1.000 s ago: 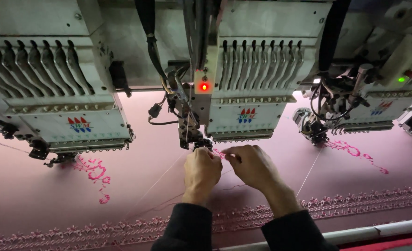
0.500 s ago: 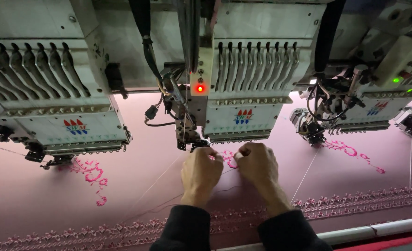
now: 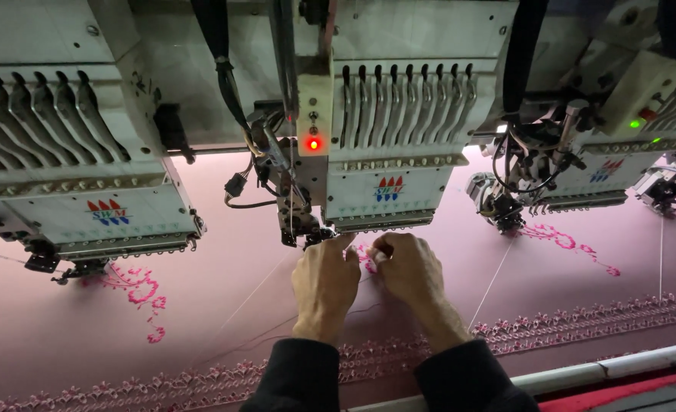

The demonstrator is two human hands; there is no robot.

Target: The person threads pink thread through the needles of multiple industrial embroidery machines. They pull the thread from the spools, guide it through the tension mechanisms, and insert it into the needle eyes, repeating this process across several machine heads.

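Note:
My left hand [image 3: 324, 284] and my right hand [image 3: 410, 271] are close together on the dusty-pink fabric [image 3: 223, 297], right under the needle bar of the middle embroidery head [image 3: 376, 183]. Fingertips of both hands pinch at a small spot of bright pink stitching [image 3: 367, 259] between them; a thin thread seems held there, too fine to be sure. A red lamp [image 3: 312, 143] glows on that head. Both sleeves are dark.
A second embroidery head [image 3: 86, 191] stands at the left over a pink floral motif [image 3: 139, 290]; a third [image 3: 582, 168] at the right has a green light and its own motif [image 3: 563, 238]. An embroidered border [image 3: 582, 324] runs along the near edge, beside a white frame rail [image 3: 620, 368].
The two hands have drawn closer together and moved up toward the needles of the middle head. The camera has leaned in.

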